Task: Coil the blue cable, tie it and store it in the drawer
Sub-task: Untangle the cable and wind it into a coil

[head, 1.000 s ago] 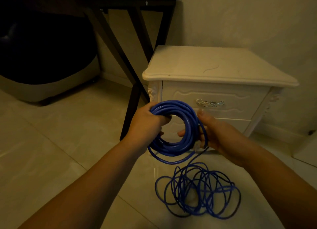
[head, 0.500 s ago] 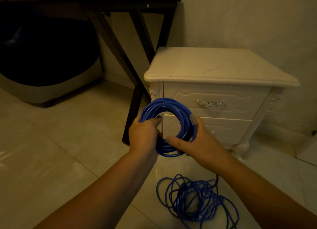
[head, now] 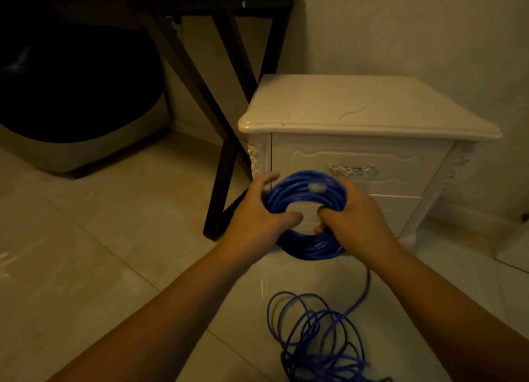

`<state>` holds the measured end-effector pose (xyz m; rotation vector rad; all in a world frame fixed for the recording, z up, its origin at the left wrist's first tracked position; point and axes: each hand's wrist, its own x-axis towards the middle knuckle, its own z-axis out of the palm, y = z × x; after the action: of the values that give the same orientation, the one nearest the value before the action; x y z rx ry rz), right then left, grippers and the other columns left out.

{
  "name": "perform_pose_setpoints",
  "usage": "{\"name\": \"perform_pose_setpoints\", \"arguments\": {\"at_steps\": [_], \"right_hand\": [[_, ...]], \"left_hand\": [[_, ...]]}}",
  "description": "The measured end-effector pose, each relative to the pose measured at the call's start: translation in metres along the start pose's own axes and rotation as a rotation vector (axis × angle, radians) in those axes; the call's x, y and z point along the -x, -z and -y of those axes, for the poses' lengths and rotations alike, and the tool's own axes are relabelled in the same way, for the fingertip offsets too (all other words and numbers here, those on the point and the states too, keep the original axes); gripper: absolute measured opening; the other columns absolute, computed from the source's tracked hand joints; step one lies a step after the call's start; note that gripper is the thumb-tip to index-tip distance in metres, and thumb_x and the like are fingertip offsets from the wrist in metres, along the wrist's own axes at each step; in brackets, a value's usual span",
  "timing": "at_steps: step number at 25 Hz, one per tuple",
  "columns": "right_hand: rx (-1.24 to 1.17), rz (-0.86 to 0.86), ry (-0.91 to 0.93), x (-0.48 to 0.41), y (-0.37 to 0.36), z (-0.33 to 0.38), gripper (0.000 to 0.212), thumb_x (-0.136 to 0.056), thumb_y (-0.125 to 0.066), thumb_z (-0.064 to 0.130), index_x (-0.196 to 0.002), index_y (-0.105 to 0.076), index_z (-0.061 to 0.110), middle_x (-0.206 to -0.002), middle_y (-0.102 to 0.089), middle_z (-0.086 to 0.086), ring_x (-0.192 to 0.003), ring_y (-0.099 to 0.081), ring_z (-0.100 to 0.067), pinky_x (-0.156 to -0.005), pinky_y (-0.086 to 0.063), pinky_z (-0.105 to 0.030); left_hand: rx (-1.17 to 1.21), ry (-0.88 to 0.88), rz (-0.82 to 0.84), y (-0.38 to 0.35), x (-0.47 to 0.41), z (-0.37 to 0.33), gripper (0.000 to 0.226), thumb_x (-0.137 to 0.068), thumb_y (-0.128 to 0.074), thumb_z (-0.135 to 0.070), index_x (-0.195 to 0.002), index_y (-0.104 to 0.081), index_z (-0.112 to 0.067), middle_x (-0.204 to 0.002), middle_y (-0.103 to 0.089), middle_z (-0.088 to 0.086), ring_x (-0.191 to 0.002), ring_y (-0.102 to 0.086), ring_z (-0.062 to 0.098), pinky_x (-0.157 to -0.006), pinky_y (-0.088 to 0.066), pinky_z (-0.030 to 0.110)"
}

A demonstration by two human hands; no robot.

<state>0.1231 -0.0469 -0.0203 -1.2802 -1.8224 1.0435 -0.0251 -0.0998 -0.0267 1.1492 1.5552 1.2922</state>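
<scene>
A: Where's the blue cable (head: 312, 248)?
B: Coiled, gripped by 2 hands, left hand (head: 257, 218) and right hand (head: 355, 215). Loose loops (head: 317, 338) lie on the floor (head: 114, 238) below the fingers (head: 269, 179); the drawer (head: 406, 158) is just behind them.

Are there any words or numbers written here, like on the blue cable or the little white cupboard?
No words, numbers or signs can be read anywhere.
blue cable: any print on it is too small to see.
pale plug: blurred, no marking readable.
nightstand and drawer handle: only ornament, no letters.
</scene>
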Motion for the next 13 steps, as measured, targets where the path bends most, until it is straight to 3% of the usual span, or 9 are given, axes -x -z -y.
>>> {"name": "perform_pose_setpoints", "arguments": {"at_steps": [3, 5, 8, 10, 11, 13], "right_hand": [[0.653, 0.166, 0.205, 0.005, -0.006, 0.009, 0.029, -0.088, -0.057, 0.016, -0.115, -0.051, 0.025, -0.098, -0.064, -0.001, -0.091, -0.064, -0.024, -0.068, -0.041, -0.027], [0.887, 0.194, 0.286, 0.01, -0.018, 0.015, 0.034, -0.092, -0.054, 0.022, -0.125, -0.048, 0.022, -0.114, -0.062, -0.001, -0.101, -0.061, -0.023, -0.073, -0.039, -0.027], [0.814, 0.107, 0.327, 0.012, -0.019, 0.017, 0.032, -0.094, -0.051, 0.028, -0.124, -0.042, 0.023, -0.103, -0.061, 0.001, -0.087, -0.06, -0.019, -0.066, -0.041, -0.027], [0.653, 0.076, 0.263, 0.008, -0.011, 0.012, 0.031, -0.088, -0.059, 0.031, -0.114, -0.042, 0.026, -0.087, -0.058, 0.007, -0.073, -0.058, -0.014, -0.059, -0.043, -0.026], [0.575, 0.087, 0.213, 0.006, -0.007, 0.009, 0.033, -0.083, -0.064, 0.032, -0.109, -0.044, 0.027, -0.085, -0.058, 0.008, -0.072, -0.059, -0.012, -0.06, -0.047, -0.026], [0.425, 0.15, 0.12, 0.004, 0.0, 0.003, 0.035, -0.076, -0.072, 0.032, -0.104, -0.051, 0.028, -0.084, -0.062, 0.009, -0.07, -0.062, -0.007, -0.06, -0.052, -0.023]], "left_hand": [[-0.517, -0.35, 0.206, 0.006, -0.003, 0.002, 0.094, -0.073, -0.075, -0.008, -0.144, -0.025, -0.045, -0.129, -0.048, -0.01, -0.114, -0.054, 0.008, -0.087, -0.054, 0.025], [-0.747, -0.472, 0.216, -0.003, -0.003, 0.006, 0.097, -0.075, -0.075, -0.011, -0.148, -0.018, -0.041, -0.12, -0.055, -0.007, -0.108, -0.056, 0.011, -0.086, -0.054, 0.034], [-0.77, -0.407, 0.044, -0.007, -0.007, 0.008, 0.075, -0.083, -0.067, -0.013, -0.145, -0.03, -0.033, -0.098, -0.066, -0.004, -0.085, -0.063, 0.015, -0.074, -0.055, 0.039], [-0.718, -0.396, -0.033, -0.004, -0.01, 0.009, 0.04, -0.085, -0.065, -0.013, -0.122, -0.056, -0.026, -0.086, -0.066, -0.004, -0.076, -0.062, 0.014, -0.068, -0.053, 0.035], [-0.673, -0.382, -0.052, -0.002, -0.011, 0.008, 0.026, -0.084, -0.065, -0.011, -0.107, -0.061, -0.024, -0.08, -0.065, -0.005, -0.072, -0.061, 0.012, -0.065, -0.051, 0.031], [-0.572, -0.335, -0.076, 0.0, -0.011, 0.007, 0.019, -0.084, -0.066, -0.009, -0.09, -0.061, -0.026, -0.073, -0.062, -0.007, -0.067, -0.059, 0.008, -0.06, -0.046, 0.023]]}}
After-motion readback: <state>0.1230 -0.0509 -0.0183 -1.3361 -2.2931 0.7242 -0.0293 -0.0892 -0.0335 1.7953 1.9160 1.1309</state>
